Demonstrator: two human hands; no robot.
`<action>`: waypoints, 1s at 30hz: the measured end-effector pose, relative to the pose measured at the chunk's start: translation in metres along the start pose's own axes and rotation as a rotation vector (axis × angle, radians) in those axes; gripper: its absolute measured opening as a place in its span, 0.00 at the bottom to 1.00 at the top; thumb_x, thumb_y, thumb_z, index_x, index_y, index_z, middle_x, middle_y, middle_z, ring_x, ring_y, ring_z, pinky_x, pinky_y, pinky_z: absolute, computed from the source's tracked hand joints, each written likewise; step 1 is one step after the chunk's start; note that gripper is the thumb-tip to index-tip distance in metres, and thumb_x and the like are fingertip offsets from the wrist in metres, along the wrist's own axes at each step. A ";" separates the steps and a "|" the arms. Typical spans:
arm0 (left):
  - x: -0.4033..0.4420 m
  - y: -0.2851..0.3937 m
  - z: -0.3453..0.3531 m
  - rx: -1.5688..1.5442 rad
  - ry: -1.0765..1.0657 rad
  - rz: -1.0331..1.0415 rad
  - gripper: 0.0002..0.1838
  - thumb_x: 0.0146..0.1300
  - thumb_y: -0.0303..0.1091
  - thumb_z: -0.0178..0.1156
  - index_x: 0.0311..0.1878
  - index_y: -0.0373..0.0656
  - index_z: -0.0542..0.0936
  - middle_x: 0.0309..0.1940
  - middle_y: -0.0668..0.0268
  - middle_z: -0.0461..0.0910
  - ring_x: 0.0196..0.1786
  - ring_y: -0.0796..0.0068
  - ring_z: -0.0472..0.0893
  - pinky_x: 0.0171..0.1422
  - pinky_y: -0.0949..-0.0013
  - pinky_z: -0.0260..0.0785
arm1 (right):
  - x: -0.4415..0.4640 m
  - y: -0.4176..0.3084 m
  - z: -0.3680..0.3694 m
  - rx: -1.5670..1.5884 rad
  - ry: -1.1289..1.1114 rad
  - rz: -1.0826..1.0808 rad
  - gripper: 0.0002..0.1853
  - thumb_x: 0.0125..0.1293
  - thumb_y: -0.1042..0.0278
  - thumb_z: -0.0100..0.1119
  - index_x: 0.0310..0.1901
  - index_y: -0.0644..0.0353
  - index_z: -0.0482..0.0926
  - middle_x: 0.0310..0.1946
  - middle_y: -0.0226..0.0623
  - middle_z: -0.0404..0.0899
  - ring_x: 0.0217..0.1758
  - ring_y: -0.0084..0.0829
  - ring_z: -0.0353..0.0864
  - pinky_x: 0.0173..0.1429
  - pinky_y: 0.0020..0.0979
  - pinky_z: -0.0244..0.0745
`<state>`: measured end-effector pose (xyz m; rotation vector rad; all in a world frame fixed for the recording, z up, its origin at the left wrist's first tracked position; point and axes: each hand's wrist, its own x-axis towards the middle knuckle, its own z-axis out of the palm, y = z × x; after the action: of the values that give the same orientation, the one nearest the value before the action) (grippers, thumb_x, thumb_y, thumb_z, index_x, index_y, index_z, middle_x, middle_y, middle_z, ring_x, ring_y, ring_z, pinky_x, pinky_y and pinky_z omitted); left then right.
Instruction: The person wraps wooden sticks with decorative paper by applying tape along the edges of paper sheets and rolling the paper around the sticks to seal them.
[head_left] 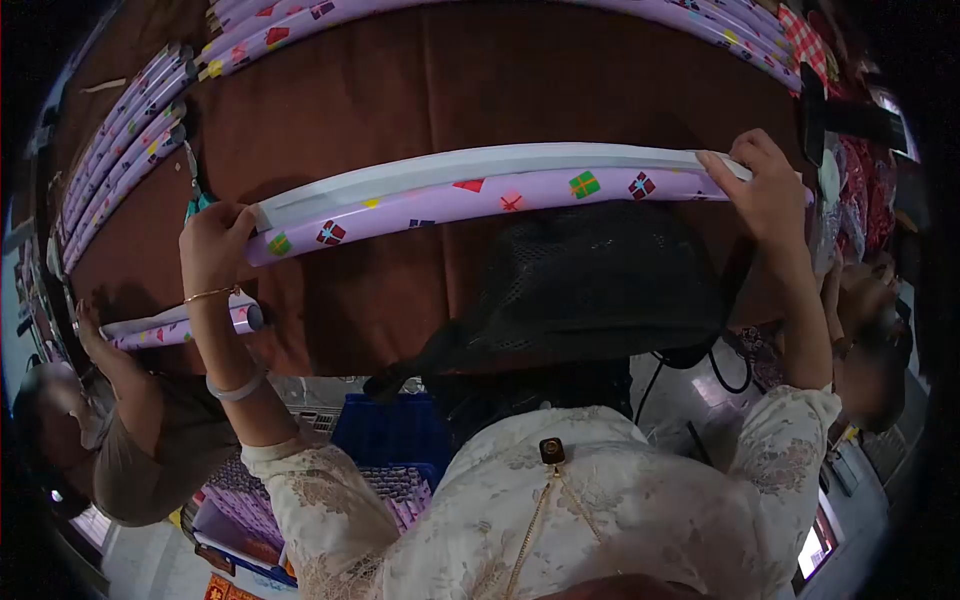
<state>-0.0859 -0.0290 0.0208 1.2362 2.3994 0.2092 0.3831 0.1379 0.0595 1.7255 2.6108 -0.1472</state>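
Observation:
A lilac wrapping paper roll (455, 205) printed with small gift boxes lies across the brown-covered table in front of me. Along its far side, a white paper edge (480, 160) stands turned up. My left hand (215, 240) pinches this edge at the roll's left end, fingers closed. At the other end my right hand (765, 185) grips the white edge between thumb and fingers. Just beyond my left hand lie teal-handled scissors (197, 195). A black mesh bag (600, 275) sits between the roll and my body, under its right half.
Lilac rolls are stacked at the far left (125, 140) and along the far edge (480, 10). At left, another person's hand (92, 325) touches a lilac roll (180, 328). Below the table are a blue crate (390, 430) and rolls in a bin. Someone else sits at right.

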 end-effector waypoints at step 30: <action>0.002 -0.017 0.007 -0.173 0.027 -0.064 0.19 0.51 0.43 0.61 0.35 0.33 0.81 0.23 0.56 0.80 0.29 0.73 0.80 0.36 0.70 0.70 | 0.001 -0.008 0.018 -0.268 0.122 -0.028 0.23 0.51 0.43 0.58 0.25 0.60 0.79 0.29 0.30 0.72 0.34 0.32 0.76 0.31 0.34 0.72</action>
<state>-0.0967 -0.0377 0.0086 1.0838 2.3824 0.4068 0.3747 0.1342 0.0420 1.6540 2.5904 0.3041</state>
